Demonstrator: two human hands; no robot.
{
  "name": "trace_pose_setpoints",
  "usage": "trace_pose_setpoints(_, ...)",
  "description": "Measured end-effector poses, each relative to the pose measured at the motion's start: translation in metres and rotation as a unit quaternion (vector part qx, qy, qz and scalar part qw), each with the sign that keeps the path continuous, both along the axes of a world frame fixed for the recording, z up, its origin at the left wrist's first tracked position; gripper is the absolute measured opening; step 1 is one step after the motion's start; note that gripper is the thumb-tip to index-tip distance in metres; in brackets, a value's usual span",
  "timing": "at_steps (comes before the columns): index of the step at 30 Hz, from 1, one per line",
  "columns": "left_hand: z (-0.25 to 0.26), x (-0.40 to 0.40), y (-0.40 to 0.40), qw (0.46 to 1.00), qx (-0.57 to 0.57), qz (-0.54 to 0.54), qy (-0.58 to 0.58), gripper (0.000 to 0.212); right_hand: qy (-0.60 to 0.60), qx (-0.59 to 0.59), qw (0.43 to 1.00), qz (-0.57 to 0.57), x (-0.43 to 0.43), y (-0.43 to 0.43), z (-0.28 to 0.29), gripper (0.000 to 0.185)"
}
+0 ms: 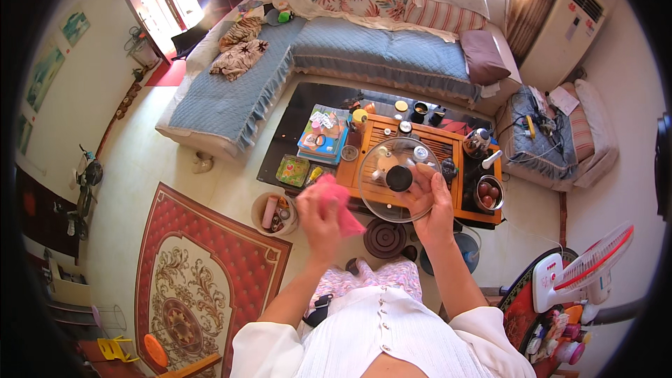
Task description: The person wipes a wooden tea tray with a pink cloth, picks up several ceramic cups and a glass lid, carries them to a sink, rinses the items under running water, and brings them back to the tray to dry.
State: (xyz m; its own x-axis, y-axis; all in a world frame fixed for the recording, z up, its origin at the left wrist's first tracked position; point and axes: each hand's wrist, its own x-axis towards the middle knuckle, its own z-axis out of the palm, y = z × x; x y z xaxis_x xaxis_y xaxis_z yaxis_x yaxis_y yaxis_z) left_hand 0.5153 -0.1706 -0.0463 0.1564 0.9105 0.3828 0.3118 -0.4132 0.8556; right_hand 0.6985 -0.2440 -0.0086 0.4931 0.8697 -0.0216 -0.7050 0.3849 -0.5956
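My right hand [431, 197] holds a round glass pot lid [375, 189] with a metal rim and a black knob [399, 178] up in front of me, its fingers under the right part of the lid. To the left, my left hand [318, 215] grips a folded pink cloth [341, 210], a little apart from the lid; this hand is slightly blurred. Beyond the lid, and partly seen through its glass, lies a slatted wooden tea tray [346, 173] with cups, jars and a small dark figure on it.
The black coffee table [278, 142] bears stacked books [323, 139], a kettle [476, 143] and a steel bowl of round red fruit [488, 194]. Near my feet are a waste bin [273, 213] and a brown round stool [385, 238]. A fan [583, 273] stands at the right, a patterned rug [205, 283] at left.
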Motion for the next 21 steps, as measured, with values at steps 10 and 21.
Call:
trace_pose_setpoints(10,0.000,0.026,-0.008,0.992,0.121,-0.023,0.016,0.030,0.028,-0.060,0.997,0.037,-0.036,-0.001,-0.009,0.032)
trace_pose_setpoints(21,0.060,0.037,-0.003,0.952,0.225,-0.148,0.143,0.029,-0.280,-0.109,0.952,0.053,-0.046,-0.006,-0.047,0.025)
